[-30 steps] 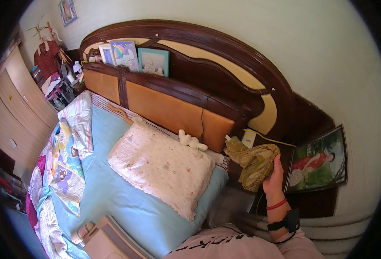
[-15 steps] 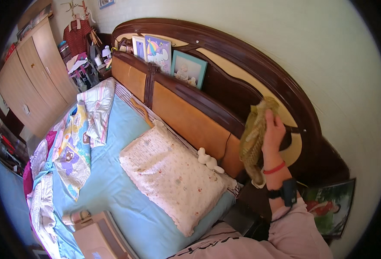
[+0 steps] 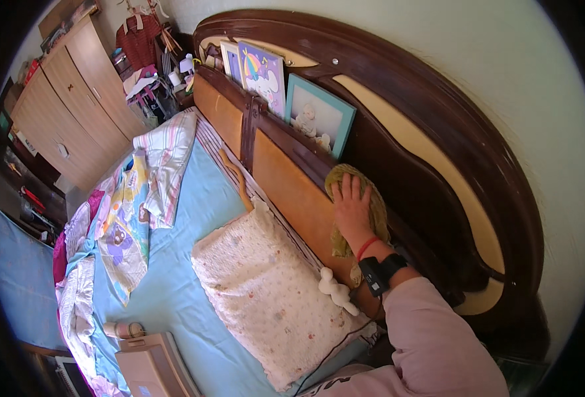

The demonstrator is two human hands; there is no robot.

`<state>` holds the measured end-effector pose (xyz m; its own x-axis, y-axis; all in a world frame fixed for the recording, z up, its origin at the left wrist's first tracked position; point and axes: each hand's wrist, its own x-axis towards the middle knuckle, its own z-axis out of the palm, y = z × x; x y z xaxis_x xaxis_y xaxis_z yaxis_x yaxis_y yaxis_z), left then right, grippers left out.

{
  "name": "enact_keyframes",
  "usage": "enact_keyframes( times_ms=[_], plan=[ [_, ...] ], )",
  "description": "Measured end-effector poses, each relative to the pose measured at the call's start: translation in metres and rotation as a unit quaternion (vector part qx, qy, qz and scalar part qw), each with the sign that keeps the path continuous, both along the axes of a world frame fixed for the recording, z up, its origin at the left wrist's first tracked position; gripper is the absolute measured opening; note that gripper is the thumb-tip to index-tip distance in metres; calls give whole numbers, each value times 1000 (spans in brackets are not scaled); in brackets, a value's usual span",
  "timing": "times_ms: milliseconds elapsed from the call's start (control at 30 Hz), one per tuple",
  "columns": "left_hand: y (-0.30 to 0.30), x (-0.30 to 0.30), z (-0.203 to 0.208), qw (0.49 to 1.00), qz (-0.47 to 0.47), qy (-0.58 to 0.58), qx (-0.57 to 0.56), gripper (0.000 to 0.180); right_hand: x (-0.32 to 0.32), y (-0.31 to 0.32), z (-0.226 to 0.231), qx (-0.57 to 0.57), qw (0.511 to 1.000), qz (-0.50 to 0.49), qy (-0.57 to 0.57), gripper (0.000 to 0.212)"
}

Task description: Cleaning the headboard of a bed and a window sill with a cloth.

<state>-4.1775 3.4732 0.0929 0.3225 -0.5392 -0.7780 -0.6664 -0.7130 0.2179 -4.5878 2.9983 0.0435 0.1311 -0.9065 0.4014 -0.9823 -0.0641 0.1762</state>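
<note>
My right hand [image 3: 354, 208] rests on a greenish-yellow cloth [image 3: 380, 221], its fingers curved over it, pressing it against the ledge of the dark brown wooden headboard [image 3: 415, 155]. The cloth hangs partly down over the tan padded panel [image 3: 292, 188]. A red band and a black wrist device circle that wrist. Just beyond the fingers, a teal-framed picture [image 3: 319, 112] leans in the headboard recess. Below the hand, a small white stuffed toy [image 3: 335, 291] lies at the edge of a floral pillow [image 3: 276, 284]. My left hand is out of the picture.
A purple cartoon picture [image 3: 264, 76] leans farther along the ledge. The bed has a light blue sheet [image 3: 180, 278], a bunched patterned quilt [image 3: 128, 228] and a curved wooden stick [image 3: 236, 177]. A brown plastic case [image 3: 153, 367] sits at the near edge. A wardrobe [image 3: 77, 102] stands far left.
My right hand has brought the cloth down and left, from in front of the headboard's right side onto the ledge. The view has shifted, with the headboard now larger.
</note>
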Motion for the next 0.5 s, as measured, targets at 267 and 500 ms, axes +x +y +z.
enact_keyframes(
  times_ms=[267,500],
  plan=[
    [78,-36,11,997,13,-30,69,45,59,-107,-17,14,984,150,95,44],
    [136,-33,7,997,69,-1,-39,38,58,-101,-27,-45,985,159,46,39]
  ],
)
